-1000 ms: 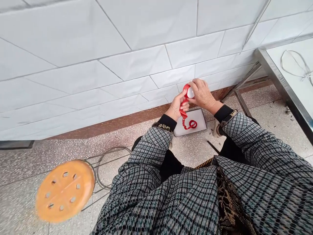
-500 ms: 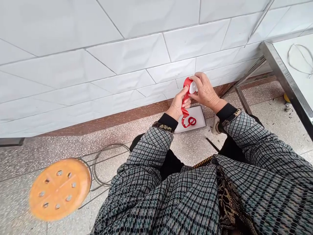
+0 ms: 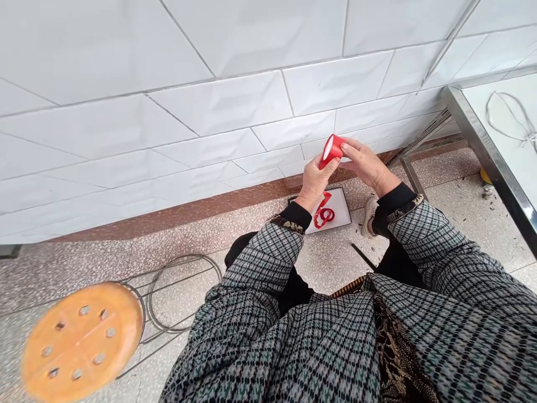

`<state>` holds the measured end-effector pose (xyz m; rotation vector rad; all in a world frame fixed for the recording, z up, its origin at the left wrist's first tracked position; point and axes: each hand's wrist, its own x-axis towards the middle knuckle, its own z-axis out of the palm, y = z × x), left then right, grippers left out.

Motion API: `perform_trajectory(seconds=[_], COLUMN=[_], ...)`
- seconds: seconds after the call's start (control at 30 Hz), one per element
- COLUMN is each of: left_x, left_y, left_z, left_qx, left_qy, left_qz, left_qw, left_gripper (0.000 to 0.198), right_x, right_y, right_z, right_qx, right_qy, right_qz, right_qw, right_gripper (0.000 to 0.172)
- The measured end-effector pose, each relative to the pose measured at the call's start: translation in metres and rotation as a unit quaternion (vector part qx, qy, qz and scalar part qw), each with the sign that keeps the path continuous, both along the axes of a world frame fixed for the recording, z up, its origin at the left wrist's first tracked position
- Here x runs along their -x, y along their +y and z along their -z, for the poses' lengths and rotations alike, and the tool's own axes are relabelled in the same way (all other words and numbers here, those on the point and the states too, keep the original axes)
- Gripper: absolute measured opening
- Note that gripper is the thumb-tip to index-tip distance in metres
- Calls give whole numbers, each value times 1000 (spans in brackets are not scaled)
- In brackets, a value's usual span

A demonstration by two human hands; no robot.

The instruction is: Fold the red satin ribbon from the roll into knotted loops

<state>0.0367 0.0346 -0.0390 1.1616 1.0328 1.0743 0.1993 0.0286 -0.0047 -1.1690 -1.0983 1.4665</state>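
Observation:
A small spool of red ribbon [image 3: 330, 150] with a white side is held up in front of the white tiled wall. My left hand [image 3: 315, 180] pinches the spool from below with thumb and fingers closed on it. My right hand [image 3: 366, 163] touches the spool's right side with its fingertips, fingers curled around it. A loose curl of red ribbon [image 3: 323, 212] hangs below my left hand, over a white card [image 3: 342, 208] lying on the floor.
An orange round stool seat [image 3: 79, 341] with holes stands at lower left, wire rings [image 3: 184, 291] beside it. A steel-edged white table [image 3: 495, 140] with a wire loop on it is at right. Speckled floor lies between.
The spool has tilted so its white side faces up-left, and both hands have shifted slightly. The hanging ribbon tail now curls lower behind my left hand.

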Motion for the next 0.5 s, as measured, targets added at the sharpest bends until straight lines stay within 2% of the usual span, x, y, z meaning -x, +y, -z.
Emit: perform_trajectory(seconds=[0.07,0.2,0.5], left_x=[-3,-6,-8], left_y=[2,3,2], left_z=[4,9,7], left_qx=[-31,-43,-14], left_qy=[15,7,-45], left_qz=[-10,-15,-8], left_qw=[999,999,999], left_gripper=[46,42,41], right_x=[-1,-3,-1], right_y=[-1,-2,1], right_z=[-2,-3,1], right_qx=[22,47,6], right_qy=[20,37,5], right_qz=[-2,-14,41], right_qw=[1000,998,999], right_gripper=[75,83,84])
